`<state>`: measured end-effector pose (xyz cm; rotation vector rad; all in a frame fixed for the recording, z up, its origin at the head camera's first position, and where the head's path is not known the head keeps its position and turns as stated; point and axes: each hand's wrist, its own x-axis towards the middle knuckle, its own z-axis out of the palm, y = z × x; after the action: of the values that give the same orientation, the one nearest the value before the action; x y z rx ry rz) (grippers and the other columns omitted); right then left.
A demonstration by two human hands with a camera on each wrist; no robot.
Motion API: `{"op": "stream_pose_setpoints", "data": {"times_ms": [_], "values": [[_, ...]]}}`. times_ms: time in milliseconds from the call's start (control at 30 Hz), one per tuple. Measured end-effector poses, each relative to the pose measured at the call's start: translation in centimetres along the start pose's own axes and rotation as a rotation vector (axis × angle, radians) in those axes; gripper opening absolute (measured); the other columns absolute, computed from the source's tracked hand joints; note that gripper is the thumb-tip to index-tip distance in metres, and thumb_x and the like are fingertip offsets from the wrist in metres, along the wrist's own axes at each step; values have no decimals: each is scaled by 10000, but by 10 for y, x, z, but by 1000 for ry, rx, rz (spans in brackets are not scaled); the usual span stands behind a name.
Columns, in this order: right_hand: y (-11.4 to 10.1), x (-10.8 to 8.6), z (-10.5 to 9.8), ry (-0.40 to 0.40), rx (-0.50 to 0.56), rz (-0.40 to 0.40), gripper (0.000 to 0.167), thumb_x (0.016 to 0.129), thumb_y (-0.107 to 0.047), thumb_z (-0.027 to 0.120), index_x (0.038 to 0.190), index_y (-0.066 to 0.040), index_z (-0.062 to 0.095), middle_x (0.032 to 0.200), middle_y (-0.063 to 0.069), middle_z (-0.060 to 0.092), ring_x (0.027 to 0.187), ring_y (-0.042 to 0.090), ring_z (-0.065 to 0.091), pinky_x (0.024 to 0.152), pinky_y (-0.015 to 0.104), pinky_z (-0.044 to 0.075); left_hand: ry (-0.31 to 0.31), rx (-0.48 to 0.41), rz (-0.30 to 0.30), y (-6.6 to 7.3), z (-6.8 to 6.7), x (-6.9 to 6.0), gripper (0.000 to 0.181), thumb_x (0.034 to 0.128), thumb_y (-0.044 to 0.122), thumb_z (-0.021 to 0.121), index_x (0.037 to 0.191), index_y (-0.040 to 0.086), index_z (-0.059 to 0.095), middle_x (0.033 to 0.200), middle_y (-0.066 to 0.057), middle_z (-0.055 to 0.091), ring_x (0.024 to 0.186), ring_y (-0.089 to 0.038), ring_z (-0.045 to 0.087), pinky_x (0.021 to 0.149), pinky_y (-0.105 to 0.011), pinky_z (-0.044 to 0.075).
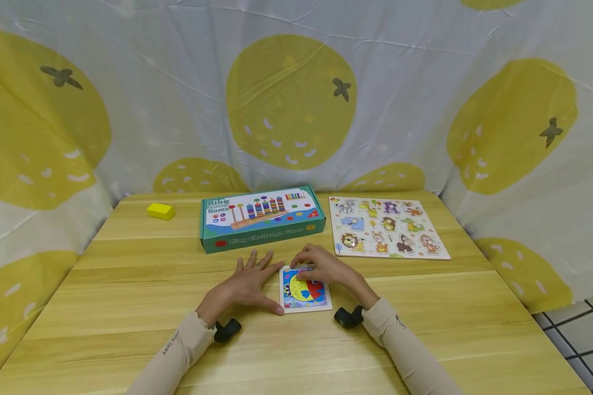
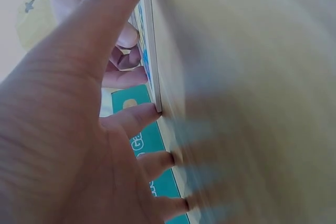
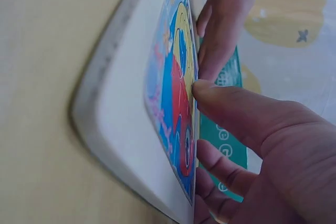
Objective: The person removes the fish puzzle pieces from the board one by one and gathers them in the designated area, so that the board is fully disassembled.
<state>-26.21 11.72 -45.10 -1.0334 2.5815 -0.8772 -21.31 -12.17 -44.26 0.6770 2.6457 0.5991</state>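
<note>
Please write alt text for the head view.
A person's left hand and right hand touch a square, white-framed fish puzzle on a yellowish wooden table; beyond lie a green cardboard box and white animal-picture board.

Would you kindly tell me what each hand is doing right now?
Left hand: open, fingers spread, touching the edge of the fish puzzle.
Right hand: fingers bent, touching the fish puzzle; whether it grips anything cannot be told.
</note>
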Motion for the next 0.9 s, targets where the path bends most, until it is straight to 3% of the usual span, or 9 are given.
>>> {"op": "stream_pose_setpoints", "data": {"times_ms": [900], "values": [[-9,3,2,3,13,40,150,864,-106,709,1014,-106,723,1084,42,575,1032,216,487,918,387,420,1,5,-2,2,0,0,1060,652,660,751,1515,230,309,1606,-135,82,1423,-483,-91,1068,-703,-77]]}}
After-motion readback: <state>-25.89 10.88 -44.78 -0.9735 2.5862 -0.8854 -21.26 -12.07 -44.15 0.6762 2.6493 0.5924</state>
